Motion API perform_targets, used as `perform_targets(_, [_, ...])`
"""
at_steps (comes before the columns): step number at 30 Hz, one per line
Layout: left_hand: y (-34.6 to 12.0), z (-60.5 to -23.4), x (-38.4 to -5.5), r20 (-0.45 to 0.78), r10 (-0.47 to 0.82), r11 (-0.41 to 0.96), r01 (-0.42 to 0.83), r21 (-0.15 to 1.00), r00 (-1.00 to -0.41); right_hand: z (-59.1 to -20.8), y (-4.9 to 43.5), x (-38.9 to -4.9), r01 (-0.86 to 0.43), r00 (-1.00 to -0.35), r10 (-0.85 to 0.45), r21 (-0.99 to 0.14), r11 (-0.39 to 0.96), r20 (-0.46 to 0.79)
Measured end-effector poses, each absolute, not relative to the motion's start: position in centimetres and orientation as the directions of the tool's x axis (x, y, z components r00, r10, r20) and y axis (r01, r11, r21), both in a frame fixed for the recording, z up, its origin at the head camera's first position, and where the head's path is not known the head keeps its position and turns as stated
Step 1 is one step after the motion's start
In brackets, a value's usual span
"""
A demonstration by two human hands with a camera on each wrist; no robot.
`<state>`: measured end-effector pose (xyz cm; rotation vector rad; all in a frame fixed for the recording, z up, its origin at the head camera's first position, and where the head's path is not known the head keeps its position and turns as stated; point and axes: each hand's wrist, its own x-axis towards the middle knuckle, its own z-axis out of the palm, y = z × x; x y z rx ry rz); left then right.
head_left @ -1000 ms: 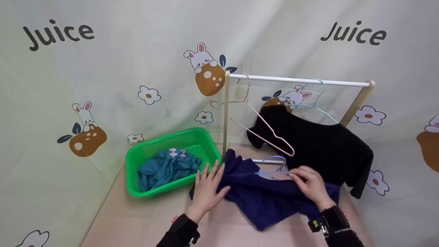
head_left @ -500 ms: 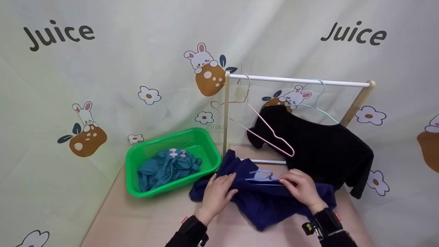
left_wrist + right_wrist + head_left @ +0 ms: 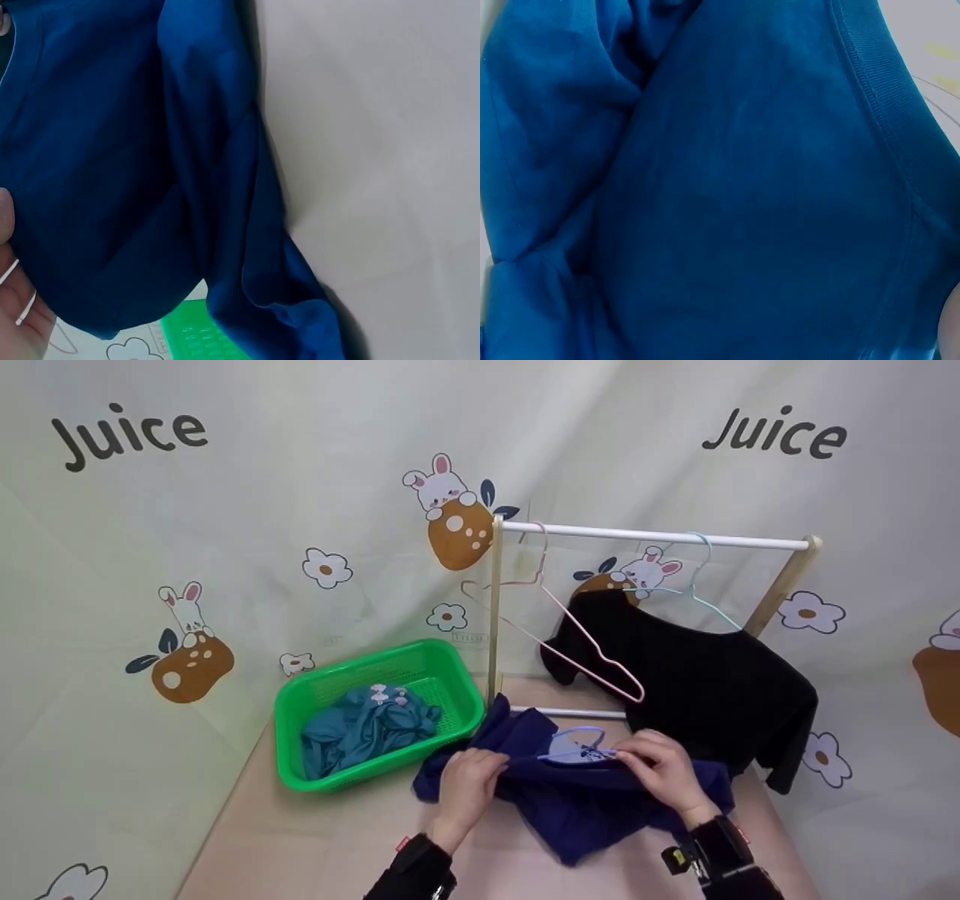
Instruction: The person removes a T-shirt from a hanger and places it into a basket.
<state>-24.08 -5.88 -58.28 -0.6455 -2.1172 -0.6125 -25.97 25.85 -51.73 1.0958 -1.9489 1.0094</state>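
A navy blue T-shirt (image 3: 570, 810) lies across the table in front of the rack, with a lilac wire clothes hanger (image 3: 564, 759) in its neck opening. My left hand (image 3: 466, 787) pinches the shirt near its left shoulder; the left wrist view shows fingers (image 3: 19, 300) at the cloth's edge. At the other side of the neckline, my right hand (image 3: 664, 771) pinches the hanger's arm beside the collar. Fabric fills most of the right wrist view, where one fingertip (image 3: 950, 330) shows at the edge. The hanger's lower part is hidden inside the shirt.
Behind stands a garment rack (image 3: 652, 534). A bare pink hanger (image 3: 592, 639) and a black top (image 3: 697, 690) on a mint hanger (image 3: 694, 589) hang from it. Left of it, a green basket (image 3: 300, 781) holds a teal garment (image 3: 367, 731).
The lilac hanger and my right hand have moved left and slightly down. My left hand has gone from fingers spread flat over the shirt to pinching its shoulder.
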Motion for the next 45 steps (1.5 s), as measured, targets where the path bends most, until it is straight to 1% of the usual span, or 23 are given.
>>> perform_targets(4, [-6.5,-57.8,-24.2,0.845,0.183,0.729,0.647,0.226,-0.502,-50.6,26.0,-25.4,-0.879,-0.432,-0.34,-0.306,0.366,0.835])
perform_targets(7, [-7.1,-57.3,-24.3,0.85,0.152,0.711,0.653,0.261,-0.505,-50.2,26.3,-25.3,-0.865,-0.455,-0.316,-0.327,0.381,0.833])
perform_targets(12, [-8.3,-56.6,-24.4,0.84,0.087,0.683,0.646,0.341,-0.536,-50.0,26.8,-25.3,-0.826,-0.516,-0.269,-0.388,0.409,0.813])
perform_targets(15, [-9.1,-56.5,-24.5,0.832,0.033,0.675,0.626,0.39,-0.554,-50.0,27.0,-25.2,-0.809,-0.538,-0.243,-0.414,0.417,0.807])
perform_targets(20, [-9.6,-56.3,-24.7,0.799,-0.062,0.641,0.59,0.491,-0.598,-51.6,28.0,-25.9,-0.752,-0.586,-0.171,-0.453,0.478,0.792])
perform_targets(24, [-9.3,-56.1,-24.8,0.774,-0.128,0.605,0.569,0.556,-0.621,-51.4,27.9,-25.6,-0.712,-0.601,-0.106,-0.47,0.522,0.793])
perform_targets(27, [-9.1,-56.1,-24.8,0.755,-0.173,0.59,0.548,0.593,-0.632,-50.3,27.3,-24.7,-0.707,-0.598,-0.073,-0.483,0.517,0.798])
perform_targets(32, [-9.1,-56.2,-24.9,0.71,-0.23,0.564,0.503,0.655,-0.666,-50.7,27.2,-24.6,-0.678,-0.616,0.006,-0.534,0.505,0.788])
perform_targets(37, [-9.2,-56.8,-25.0,0.678,-0.245,0.55,0.476,0.686,-0.693,-50.8,26.9,-24.5,-0.647,-0.635,0.097,-0.596,0.477,0.767])
perform_targets(40, [-9.3,-57.3,-25.0,0.659,-0.227,0.552,0.463,0.694,-0.717,-51.1,26.8,-24.7,-0.644,-0.636,0.11,-0.604,0.469,0.764])
perform_targets(42, [-9.3,-57.6,-24.8,0.637,-0.19,0.549,0.457,0.7,-0.747,-51.7,26.8,-25.1,-0.65,-0.633,0.094,-0.594,0.473,0.768])
perform_targets(45, [-9.3,-57.4,-24.3,0.573,-0.083,0.546,0.444,0.71,-0.815,-52.9,26.8,-25.7,-0.664,-0.622,0.053,-0.562,0.494,0.781])
